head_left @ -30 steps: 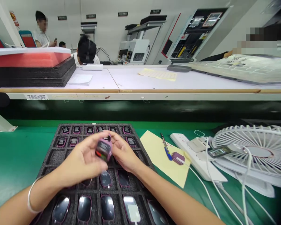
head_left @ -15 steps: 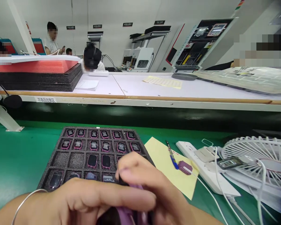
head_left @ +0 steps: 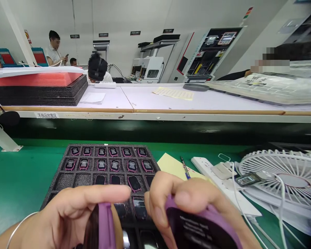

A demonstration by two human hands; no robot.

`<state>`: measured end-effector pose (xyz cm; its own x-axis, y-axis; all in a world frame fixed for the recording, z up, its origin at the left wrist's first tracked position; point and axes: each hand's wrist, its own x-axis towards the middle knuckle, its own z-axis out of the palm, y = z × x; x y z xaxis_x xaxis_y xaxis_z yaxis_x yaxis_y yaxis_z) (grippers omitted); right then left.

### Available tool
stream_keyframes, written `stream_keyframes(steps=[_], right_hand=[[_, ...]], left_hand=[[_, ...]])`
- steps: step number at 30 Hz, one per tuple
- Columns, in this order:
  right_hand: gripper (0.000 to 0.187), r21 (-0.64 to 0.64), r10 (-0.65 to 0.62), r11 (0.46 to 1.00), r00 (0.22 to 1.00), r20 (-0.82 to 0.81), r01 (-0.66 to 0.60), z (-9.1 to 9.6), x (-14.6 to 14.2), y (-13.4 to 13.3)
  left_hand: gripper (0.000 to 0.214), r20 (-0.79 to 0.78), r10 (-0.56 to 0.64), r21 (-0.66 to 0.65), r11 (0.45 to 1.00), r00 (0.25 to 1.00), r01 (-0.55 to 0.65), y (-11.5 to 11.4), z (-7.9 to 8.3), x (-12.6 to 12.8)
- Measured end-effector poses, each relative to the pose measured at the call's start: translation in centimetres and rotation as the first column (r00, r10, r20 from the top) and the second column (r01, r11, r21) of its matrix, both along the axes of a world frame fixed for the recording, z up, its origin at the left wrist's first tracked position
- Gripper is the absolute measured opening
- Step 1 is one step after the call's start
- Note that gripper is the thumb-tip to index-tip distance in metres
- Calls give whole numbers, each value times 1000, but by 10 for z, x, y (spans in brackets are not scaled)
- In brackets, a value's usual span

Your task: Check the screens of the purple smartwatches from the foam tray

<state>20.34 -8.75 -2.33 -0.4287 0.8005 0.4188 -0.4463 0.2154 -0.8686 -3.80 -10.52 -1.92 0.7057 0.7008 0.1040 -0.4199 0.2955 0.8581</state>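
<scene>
My left hand [head_left: 64, 211] is closed around a purple-framed smartwatch [head_left: 106, 224], seen edge-on, its dark face turned left. A shiny silver round part [head_left: 125, 239] shows just beside it; I cannot tell what it belongs to. In my right hand [head_left: 199, 192] is a second purple smartwatch [head_left: 197, 230], tilted, with blurred white text lines on its black screen. Both hands are above the near part of a dark foam tray [head_left: 57, 169]. Several purple watch bodies sit in its compartments; the two far rows show white text, while nearer ones have dark screens. My hands hide part of the tray.
To the right lie yellow paper [head_left: 168, 166], a pen [head_left: 185, 167], a white power strip [head_left: 203, 162] with cables and a white fan [head_left: 282, 176]. A raised shelf [head_left: 145, 100] carries black and red foam sheets [head_left: 41, 91]. People and machines are beyond.
My hands have moved apart, the right one rightward with a watch whose lit screen now shows. The left keeps a watch. The head view has shifted slightly.
</scene>
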Motion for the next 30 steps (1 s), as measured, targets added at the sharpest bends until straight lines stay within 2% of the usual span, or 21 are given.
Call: stream_keyframes(steps=[2,5,6,8,11,15,18,21,27,30], right_hand=[[37,-66,11,998,1000,11,-10,-1,0,2],[62,-129,130,984,990,51,-123,-6,4,12],[66,-149,173,975,984,31,-166,-7,4,16],[61,-181,212,960,977,-35,-215,-8,2,24],[54,-195,142,968,986,-92,-158,-5,-4,32],[69,-231,32,972,999,-21,-36,-5,-8,39],[76,-248,72,966,997,-15,-73,-10,-7,40],[78,-251,145,956,988,-49,-152,-14,-6,40],[52,-180,254,942,954,-161,-282,-12,-11,42],[48,-175,252,944,953,-170,-281,-10,-13,44]], left_hand=[[69,30,46,-23,999,998,-46,2,0,2],[69,37,81,-25,996,996,-80,9,-1,5],[66,26,101,-18,995,994,-101,13,-1,6],[55,6,191,11,982,982,-191,23,-2,6],[44,-25,402,60,914,915,-400,37,-2,6],[46,-173,609,146,793,774,-591,45,-2,7],[54,-279,649,235,761,708,-605,44,-4,7],[54,-308,619,260,785,722,-562,42,-7,6],[49,-277,637,242,771,720,-589,45,-10,7],[53,-269,600,223,800,754,-557,47,-11,9]])
